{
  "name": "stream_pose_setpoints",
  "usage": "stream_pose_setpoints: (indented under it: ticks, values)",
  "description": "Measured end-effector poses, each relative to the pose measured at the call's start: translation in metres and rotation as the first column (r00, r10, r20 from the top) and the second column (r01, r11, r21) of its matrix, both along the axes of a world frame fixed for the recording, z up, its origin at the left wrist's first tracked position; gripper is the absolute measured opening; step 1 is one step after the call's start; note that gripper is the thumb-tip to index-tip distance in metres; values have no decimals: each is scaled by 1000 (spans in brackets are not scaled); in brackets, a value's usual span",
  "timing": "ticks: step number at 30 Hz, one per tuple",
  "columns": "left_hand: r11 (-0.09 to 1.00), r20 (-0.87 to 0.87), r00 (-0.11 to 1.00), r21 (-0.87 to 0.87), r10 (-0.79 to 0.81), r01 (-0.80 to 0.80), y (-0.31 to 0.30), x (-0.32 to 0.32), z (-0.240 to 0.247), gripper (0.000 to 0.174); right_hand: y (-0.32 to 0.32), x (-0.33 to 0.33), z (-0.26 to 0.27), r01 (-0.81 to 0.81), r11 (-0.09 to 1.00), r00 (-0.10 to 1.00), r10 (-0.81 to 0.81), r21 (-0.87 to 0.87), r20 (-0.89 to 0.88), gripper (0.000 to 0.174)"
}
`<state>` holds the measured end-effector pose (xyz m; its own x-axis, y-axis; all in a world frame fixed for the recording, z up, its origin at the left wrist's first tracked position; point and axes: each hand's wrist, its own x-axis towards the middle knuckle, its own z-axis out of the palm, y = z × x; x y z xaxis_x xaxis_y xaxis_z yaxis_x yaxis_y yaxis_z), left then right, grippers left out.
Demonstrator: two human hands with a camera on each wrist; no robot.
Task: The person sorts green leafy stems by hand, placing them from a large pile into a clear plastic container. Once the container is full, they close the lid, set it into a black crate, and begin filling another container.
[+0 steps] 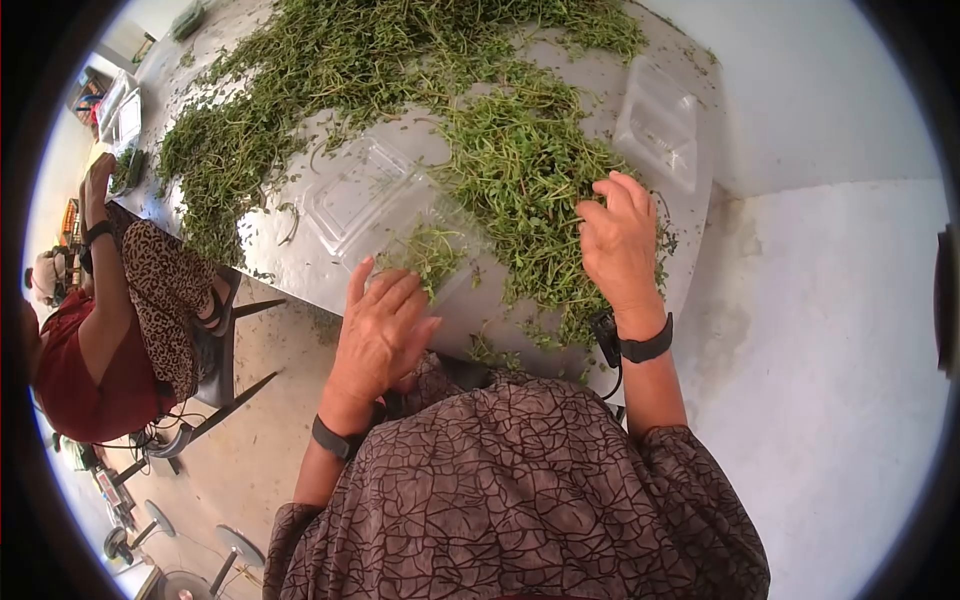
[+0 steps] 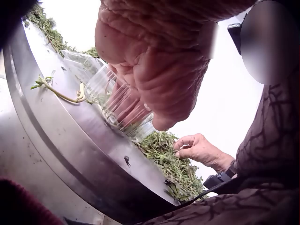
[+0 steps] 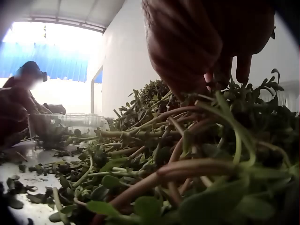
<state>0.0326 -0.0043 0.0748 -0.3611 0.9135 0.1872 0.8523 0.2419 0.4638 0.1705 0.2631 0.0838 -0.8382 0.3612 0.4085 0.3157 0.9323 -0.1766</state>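
A clear plastic container with some green stems inside [image 1: 430, 250] lies near the table's front edge, its lid [image 1: 365, 195] folded open to the upper left. My left hand [image 1: 375, 335] grips its near side; in the left wrist view, fingers of that hand [image 2: 154, 70] show through the ribbed clear wall [image 2: 119, 101]. To the right, my right hand [image 1: 620, 245] is at a heap of leafy stems [image 1: 530, 180], thumb and forefinger pinching at them in the left wrist view [image 2: 201, 151]. In the right wrist view its fingertips reach down into the greens [image 3: 187, 140], partly hidden by leaves.
A second clear container [image 1: 658, 125] lies at the right edge of the table, beside a white wall [image 1: 820, 300]. More greens [image 1: 350, 60] spread across the back. At the left another person [image 1: 110, 340] sits by a container of greens [image 1: 128, 170]. One loose stem [image 2: 61, 93] lies near the rim.
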Motion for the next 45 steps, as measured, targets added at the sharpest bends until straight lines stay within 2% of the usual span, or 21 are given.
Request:
stream_pose_setpoints:
  ticks: [4, 6, 9, 13, 16, 18, 19, 21, 22, 23, 25, 26, 28, 29, 31, 33, 35, 38, 41, 43, 45]
  values:
    - [1000, 8, 1000, 6, 12, -12, -1, 0, -2, 26, 4, 7, 0, 38, 999, 999, -39, -22, -2, 12]
    - [1000, 8, 1000, 9, 15, -15, -1, 0, -2, 27, 7, 13, 4, 83, 991, 993, -91, -107, -70, 12]
    - [1000, 6, 1000, 16, 15, -15, -1, 1, -3, 27, 5, 17, 16, 118, 982, 986, -133, -146, -98, 13]
    - [1000, 21, 1000, 16, 12, -12, -1, 0, -3, 27, -6, 13, 32, 111, 961, 978, -151, -254, -143, 15]
    - [1000, 18, 1000, 26, 11, -12, -2, -1, -7, 28, -18, 2, 45, -5, 950, 978, -61, -311, -201, 19]
    - [1000, 8, 1000, 14, 10, -10, -3, -2, -7, 29, -27, -8, 53, -170, 917, 955, 63, -361, -291, 20]
    - [1000, 4, 1000, 10, -5, 5, -4, -2, -7, 29, -34, -13, 57, -183, 913, 953, 73, -365, -295, 20]
    - [1000, -7, 1000, 4, 4, -4, -4, -2, -8, 30, -51, -24, 63, -280, 737, 933, 59, -615, -355, 17]
    - [1000, -8, 1000, 14, 6, -6, -4, -1, -8, 30, -57, -32, 63, -350, 723, 914, 123, -596, -388, 17]
    - [1000, -8, 1000, 24, 6, -6, -3, -1, -9, 29, -63, -39, 60, -356, 719, 912, 129, -597, -388, 17]
    - [1000, -11, 1000, 27, 11, -11, -4, -1, -9, 30, -76, -51, 50, -464, 617, 875, 207, -635, -437, 17]
    - [999, -12, 1000, 32, 9, -9, -5, -1, -9, 30, -80, -54, 45, -467, 613, 874, 212, -637, -437, 17]
    - [998, -29, 999, 57, 29, -27, -6, 3, -13, 30, -86, -59, 34, -260, 488, 962, 211, -833, -176, 16]
    - [995, -46, 998, 86, 45, -41, -6, 3, -14, 31, -86, -59, 28, -263, 487, 960, 215, -833, -178, 16]
    - [992, -52, 996, 106, 66, -60, -8, 5, -14, 32, -83, -59, 21, -328, 704, 944, 228, -630, -237, 16]
    - [990, -53, 996, 123, 78, -71, -11, 8, -14, 33, -77, -56, 23, -297, 693, 955, 210, -657, -211, 15]
    - [976, -95, 988, 196, 120, -100, -12, 9, -14, 36, -70, -53, 22, -262, 787, 964, 179, -559, -199, 13]
    - [954, -113, 980, 270, 162, -127, -18, 9, -11, 37, -60, -44, 24, -243, 848, 963, 153, -472, -221, 11]
    - [949, -161, 966, 274, 203, -154, -15, 5, -4, 40, -45, -30, 25, -181, 894, 970, 93, -410, -224, 12]
    - [955, -151, 970, 254, 192, -150, -11, 3, -5, 44, -36, -20, 30, -92, 948, 985, 42, -303, -168, 12]
    - [980, -145, 976, 142, 161, -141, -2, 0, 0, 47, -32, -11, 31, -44, 962, 993, 13, -268, -118, 14]
